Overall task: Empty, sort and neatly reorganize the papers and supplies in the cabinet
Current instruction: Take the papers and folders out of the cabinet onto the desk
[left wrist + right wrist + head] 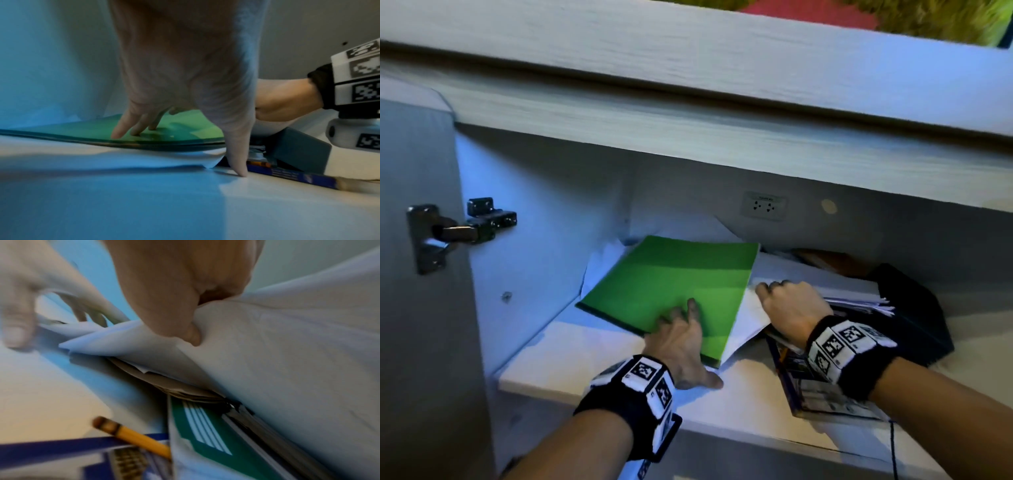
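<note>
Folder (pixel 671 284), green, is pressed flat on the shelf (pixel 571 356) under straight left-hand fingers (pixel 690 308), while white sheets (pixel 748 317) just beside it are pinched by the right hand (pixel 789 310).

The pale cabinet shelf (pixel 571 359) carried a messy heap: white papers (pixel 748 315) lay on it under a green folder (pixel 671 284), with a blue printed booklet (pixel 822 394) and a dark box (pixel 914 308) alongside.

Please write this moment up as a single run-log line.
stage: emptying cabinet shelf | left hand: fingers pressing flat green folder | right hand: gripping loose white paper sheets
</note>
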